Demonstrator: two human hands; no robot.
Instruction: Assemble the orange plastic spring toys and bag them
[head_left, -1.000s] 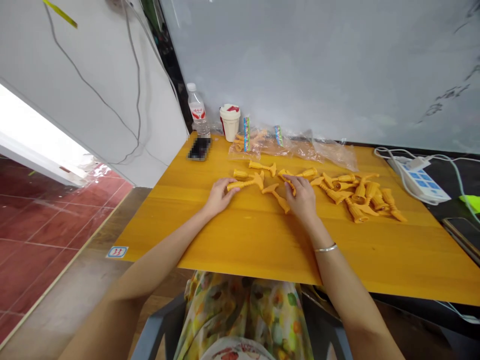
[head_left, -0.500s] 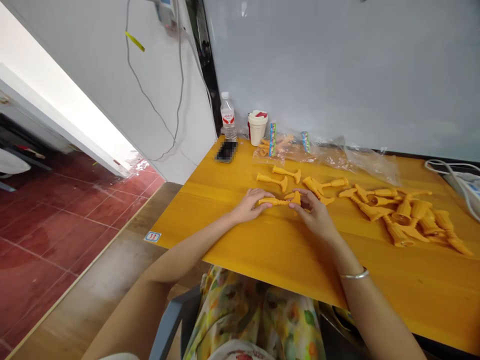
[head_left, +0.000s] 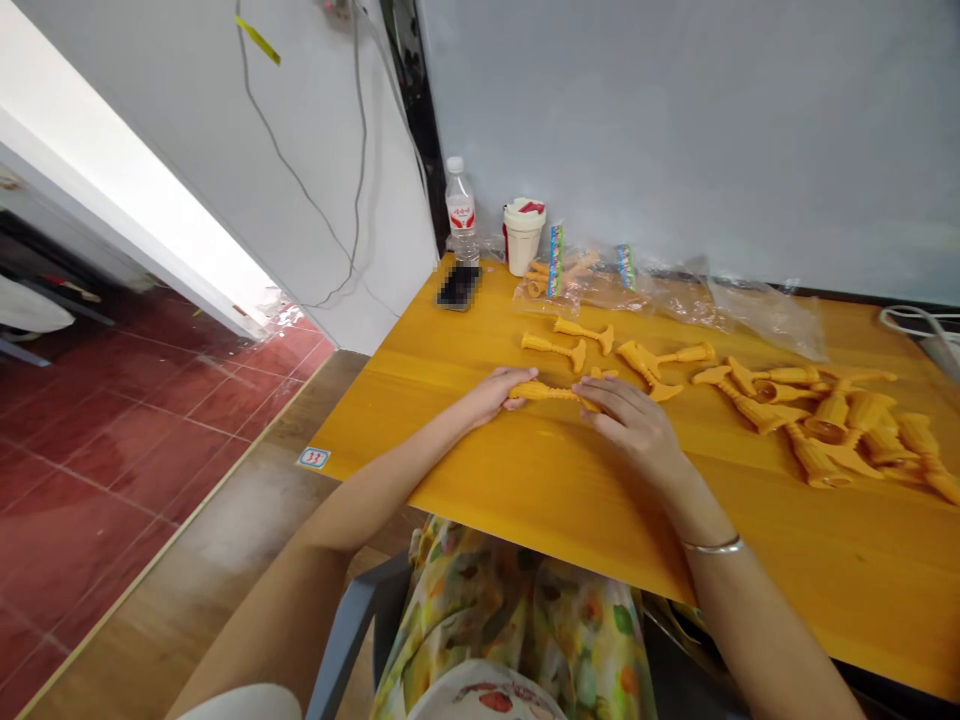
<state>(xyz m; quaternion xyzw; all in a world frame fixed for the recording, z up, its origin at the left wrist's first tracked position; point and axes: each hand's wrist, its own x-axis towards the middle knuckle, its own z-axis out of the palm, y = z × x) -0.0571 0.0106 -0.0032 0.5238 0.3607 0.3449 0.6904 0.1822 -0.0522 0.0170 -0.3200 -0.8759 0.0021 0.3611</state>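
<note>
A yellow plastic toy hammer (head_left: 553,393) lies level between my two hands, low over the table. My left hand (head_left: 496,394) is closed on its handle end. Over the other end curl the fingers of my right hand (head_left: 636,415), hiding most of the hammer head. Another yellow piece (head_left: 604,373) shows just behind my right fingers. Beyond my hands lie two similar toy hammers, a nearer one (head_left: 555,347) and a farther one (head_left: 586,331). To their right, a yellow hammer-like piece (head_left: 646,365) touches others.
A pile of yellow toy pieces (head_left: 829,415) covers the table's right side. Along the back stand a water bottle (head_left: 461,212) and a lidded cup (head_left: 523,240), beside clear plastic bags (head_left: 675,300). A phone (head_left: 458,287) lies at the back left. White cable (head_left: 919,322) rests far right.
My right hand has turned palm-down over the head end, covering more of it. My left hand has slid slightly left along the handle. The whole view has shifted a little.
</note>
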